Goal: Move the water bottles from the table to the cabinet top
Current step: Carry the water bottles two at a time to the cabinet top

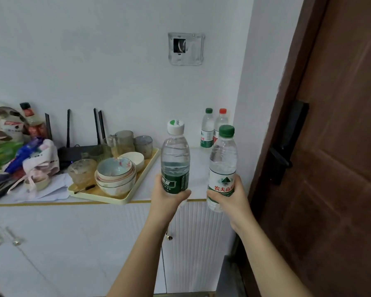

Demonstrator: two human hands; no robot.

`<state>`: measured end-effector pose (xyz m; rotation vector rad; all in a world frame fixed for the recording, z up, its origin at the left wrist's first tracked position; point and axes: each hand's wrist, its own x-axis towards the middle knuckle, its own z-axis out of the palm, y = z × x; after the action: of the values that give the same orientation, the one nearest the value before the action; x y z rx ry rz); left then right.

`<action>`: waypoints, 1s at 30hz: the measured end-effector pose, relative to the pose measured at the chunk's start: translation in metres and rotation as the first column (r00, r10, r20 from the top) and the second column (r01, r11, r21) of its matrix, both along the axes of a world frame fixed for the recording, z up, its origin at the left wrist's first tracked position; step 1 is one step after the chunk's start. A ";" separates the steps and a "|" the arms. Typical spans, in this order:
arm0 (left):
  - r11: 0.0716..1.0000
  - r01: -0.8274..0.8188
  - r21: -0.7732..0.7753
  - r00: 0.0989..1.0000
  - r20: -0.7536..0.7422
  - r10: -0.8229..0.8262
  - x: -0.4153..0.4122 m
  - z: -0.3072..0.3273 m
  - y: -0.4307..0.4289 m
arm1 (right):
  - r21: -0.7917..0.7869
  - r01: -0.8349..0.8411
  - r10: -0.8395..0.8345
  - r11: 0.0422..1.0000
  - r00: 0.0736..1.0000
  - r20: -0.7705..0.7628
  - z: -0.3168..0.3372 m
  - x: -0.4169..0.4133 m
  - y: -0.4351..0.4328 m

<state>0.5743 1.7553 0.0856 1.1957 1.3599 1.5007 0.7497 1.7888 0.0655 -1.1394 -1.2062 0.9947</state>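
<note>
Left hand [166, 195] grips white-capped water bottle [175, 159], right hand [230, 195] grips green-capped water bottle [222, 168], both upright over cabinet top [198, 168]; two more bottles [212, 129] stand at back corner beside tray of bowls [116, 174].

The cabinet top [198, 163] holds a tray [107, 200], router [73, 153] and two bottles [207, 130].

Partly hidden
The bottle [223, 159] in the right hand [234, 200] covers the lower half of the red-capped bottle [221, 120]; plastic bags [0, 152] run off the left edge.
</note>
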 end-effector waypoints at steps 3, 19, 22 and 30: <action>1.000 0.014 -0.023 1.000 -0.016 -0.014 -0.004 -0.018 0.052 | -0.013 0.017 -0.017 1.000 0.999 0.031 -0.013 -0.009 0.047; 0.983 0.082 -0.163 0.994 -0.062 -0.093 -0.022 -0.085 0.246 | -0.133 0.198 -0.174 0.971 0.970 0.171 -0.070 -0.037 0.226; 0.984 0.078 -0.159 0.994 -0.063 -0.089 -0.022 -0.090 0.259 | -0.139 0.185 -0.157 0.973 0.969 0.190 -0.073 -0.034 0.240; 0.984 0.097 -0.151 0.990 -0.090 -0.112 -0.025 -0.090 0.286 | -0.159 0.062 -0.024 0.985 0.974 0.227 -0.071 -0.037 0.272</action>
<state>0.5492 2.0412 -0.0040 1.2409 1.4234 1.2604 0.7122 2.0607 -0.0053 -1.4341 -1.2893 0.9651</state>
